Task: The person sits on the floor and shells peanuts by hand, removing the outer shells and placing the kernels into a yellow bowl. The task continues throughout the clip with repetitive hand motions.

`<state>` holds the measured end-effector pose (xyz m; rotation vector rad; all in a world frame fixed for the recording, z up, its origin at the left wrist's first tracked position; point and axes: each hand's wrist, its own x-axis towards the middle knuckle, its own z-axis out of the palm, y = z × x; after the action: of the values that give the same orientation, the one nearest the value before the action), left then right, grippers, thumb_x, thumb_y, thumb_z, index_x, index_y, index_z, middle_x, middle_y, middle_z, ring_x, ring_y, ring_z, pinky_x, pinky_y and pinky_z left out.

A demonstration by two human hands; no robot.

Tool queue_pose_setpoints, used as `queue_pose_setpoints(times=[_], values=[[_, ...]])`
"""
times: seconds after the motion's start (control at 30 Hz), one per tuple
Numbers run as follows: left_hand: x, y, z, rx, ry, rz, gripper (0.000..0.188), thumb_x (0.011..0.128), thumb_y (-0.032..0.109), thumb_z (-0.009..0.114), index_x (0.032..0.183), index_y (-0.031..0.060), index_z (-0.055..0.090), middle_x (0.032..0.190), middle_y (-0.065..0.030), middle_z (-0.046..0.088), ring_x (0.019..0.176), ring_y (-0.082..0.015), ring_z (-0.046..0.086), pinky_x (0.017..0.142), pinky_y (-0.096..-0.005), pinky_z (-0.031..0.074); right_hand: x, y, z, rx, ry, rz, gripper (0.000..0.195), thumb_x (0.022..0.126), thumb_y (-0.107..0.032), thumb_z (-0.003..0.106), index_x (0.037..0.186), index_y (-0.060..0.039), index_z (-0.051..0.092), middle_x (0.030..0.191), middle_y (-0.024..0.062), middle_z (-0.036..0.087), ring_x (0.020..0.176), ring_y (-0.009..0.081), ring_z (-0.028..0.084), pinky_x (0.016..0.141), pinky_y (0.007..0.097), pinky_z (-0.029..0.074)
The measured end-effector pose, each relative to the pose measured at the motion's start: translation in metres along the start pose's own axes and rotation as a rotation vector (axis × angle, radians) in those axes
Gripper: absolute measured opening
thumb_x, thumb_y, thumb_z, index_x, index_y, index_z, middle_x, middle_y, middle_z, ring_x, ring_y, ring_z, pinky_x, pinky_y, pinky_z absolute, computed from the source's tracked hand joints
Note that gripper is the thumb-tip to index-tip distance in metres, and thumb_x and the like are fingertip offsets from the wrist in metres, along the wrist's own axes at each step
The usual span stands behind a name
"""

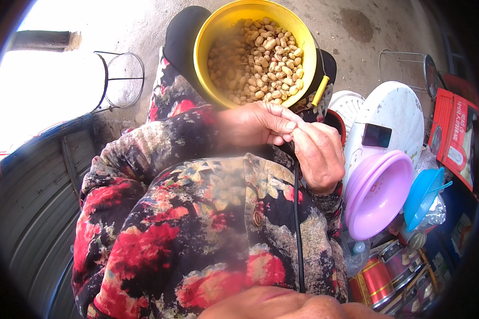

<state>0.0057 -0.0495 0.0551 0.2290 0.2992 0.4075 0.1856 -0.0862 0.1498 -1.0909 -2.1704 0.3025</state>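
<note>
My left hand (263,121) reaches in from the left, its thumb and fingertips pinched together. Its tips meet those of my right hand (319,155), whose fingers are bent and point up and to the left. Whatever may be between the fingertips is hidden. Just beyond my hands, a yellow plastic bucket (201,52) rests between my legs, holding many unshelled peanuts (269,60). Its wire handle with a yellow grip (320,91) hangs over the right side. A black cord (299,239) runs down the front of my floral jacket (219,207).
At the right stand a white stool (407,103) bearing a dark phone-like device (377,135), pink plastic basins (383,199), a blue plastic basin (421,195), a red box (455,135) and red tins (377,279). A metal-framed stool (123,79) is at the upper left, above a corrugated metal panel (36,199).
</note>
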Motion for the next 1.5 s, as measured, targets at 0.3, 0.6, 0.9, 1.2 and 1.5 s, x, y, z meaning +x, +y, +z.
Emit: queue_pose_setpoints(times=[0.3,0.6,0.9,1.2,1.5], values=[[-0.002,0.006,0.015,0.075,0.074,-0.067,0.038,0.098,0.013,0.057,0.13,-0.0073,0.052,0.119,-0.0161,0.064,0.106,-0.0183,0.063,0.093,-0.0318,0.052,-0.014,0.022,-0.046,-0.218,-0.216,0.375,0.02,0.073,-0.001,0.077,0.093,-0.0014,0.07,0.092,0.0097,0.065,0.084,0.0288,0.061,0.074,0.0374,0.051],[-0.014,0.031,0.046,0.659,0.193,0.104,0.036,0.097,0.01,0.055,0.132,-0.0008,0.055,0.119,-0.0125,0.065,0.113,-0.0181,0.06,0.099,-0.0324,0.048,0.001,0.009,0.001,-0.03,-0.084,0.192,0.016,0.073,0.002,0.076,0.087,-0.0017,0.068,0.085,0.0083,0.061,0.076,0.0249,0.059,0.067,0.0344,0.049],[0.0,0.089,-0.079,2.062,0.721,0.267,0.025,0.082,0.002,0.052,0.101,0.0048,0.067,0.095,-0.0179,0.067,0.091,-0.0379,0.066,0.078,-0.044,0.053,0.053,-0.026,-0.052,1.529,-0.404,-0.004,0.01,0.092,-0.001,0.064,0.094,0.0069,0.07,0.089,0.0145,0.065,0.078,0.0254,0.062,0.072,0.0356,0.058],[0.014,0.087,-0.08,2.136,0.829,-0.043,0.027,0.08,0.007,0.054,0.103,0.0066,0.067,0.092,-0.02,0.066,0.092,-0.0393,0.065,0.08,-0.0479,0.052,0.06,-0.038,-0.05,1.843,-0.462,0.03,0.013,0.092,0.002,0.063,0.095,0.0124,0.07,0.095,0.0229,0.066,0.082,0.0301,0.062,0.075,0.04,0.057],[-0.01,0.094,-0.012,1.951,0.718,0.764,0.021,0.082,0.0,0.061,0.099,0.0056,0.072,0.091,-0.0142,0.066,0.088,-0.0336,0.066,0.077,-0.038,0.053,0.032,0.043,0.021,1.199,0.028,0.98,0.037,0.106,-0.03,0.045,0.117,0.004,0.056,0.095,0.0126,0.063,0.071,0.0099,0.057,0.05,0.0217,0.05]])
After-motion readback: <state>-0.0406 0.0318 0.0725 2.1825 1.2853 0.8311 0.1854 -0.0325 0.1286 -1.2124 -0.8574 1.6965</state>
